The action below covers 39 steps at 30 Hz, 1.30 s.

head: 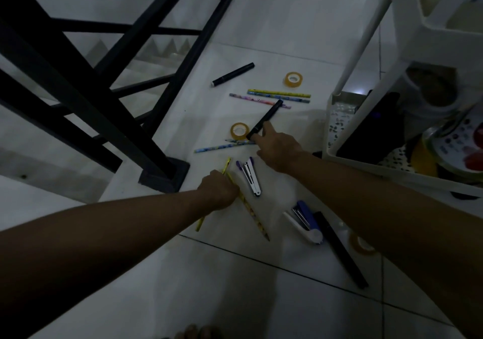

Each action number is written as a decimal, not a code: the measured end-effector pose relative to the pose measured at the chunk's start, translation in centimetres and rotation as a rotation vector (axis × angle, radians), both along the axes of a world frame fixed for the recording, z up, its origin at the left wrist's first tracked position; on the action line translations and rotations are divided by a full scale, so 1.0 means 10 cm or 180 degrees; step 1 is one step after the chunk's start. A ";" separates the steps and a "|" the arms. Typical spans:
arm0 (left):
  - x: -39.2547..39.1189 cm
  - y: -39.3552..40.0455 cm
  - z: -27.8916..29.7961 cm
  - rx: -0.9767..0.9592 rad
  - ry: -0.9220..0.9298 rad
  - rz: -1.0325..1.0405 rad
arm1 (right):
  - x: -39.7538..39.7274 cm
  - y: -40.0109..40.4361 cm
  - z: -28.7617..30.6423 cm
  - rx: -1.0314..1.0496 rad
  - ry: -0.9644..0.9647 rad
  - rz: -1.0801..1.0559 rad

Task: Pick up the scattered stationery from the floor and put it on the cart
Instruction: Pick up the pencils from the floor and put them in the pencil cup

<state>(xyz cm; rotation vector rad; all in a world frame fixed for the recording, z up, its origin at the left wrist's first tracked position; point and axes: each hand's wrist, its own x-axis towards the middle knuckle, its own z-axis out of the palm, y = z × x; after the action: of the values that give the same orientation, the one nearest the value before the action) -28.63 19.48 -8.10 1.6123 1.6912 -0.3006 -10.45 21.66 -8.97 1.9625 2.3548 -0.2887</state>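
Note:
Stationery lies scattered on the white tiled floor. My left hand (219, 191) grips two yellow pencils (254, 219) that cross under it. My right hand (281, 149) pinches the lower end of a black marker (266, 121), which slants up and away. Beside it lie a tape roll (239, 131) and a blue pencil (222, 146). Between my hands sits a small purple and white stapler (251, 176). Farther off lie another black marker (232, 74), a second tape roll (293, 79) and three patterned pencils (278, 96). The white cart (366, 59) stands at the right.
A black metal stair railing (109, 82) with a base block (164, 176) borders the floor on the left. A blue and white stapler (305, 222), a long black marker (339, 250) and a third tape roll (362, 244) lie under my right forearm. The cart's shelves hold assorted items.

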 end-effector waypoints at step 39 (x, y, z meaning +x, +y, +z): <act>0.13 -0.18 0.19 -0.0180 0.0190 0.0121 | 0.23 -0.66 0.32 -0.0727 0.1129 -0.0722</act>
<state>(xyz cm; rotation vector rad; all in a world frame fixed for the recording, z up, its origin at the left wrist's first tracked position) -27.37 17.70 -6.16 1.5420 1.7408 -0.3774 -8.12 15.02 -5.77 2.2113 2.1503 -0.9457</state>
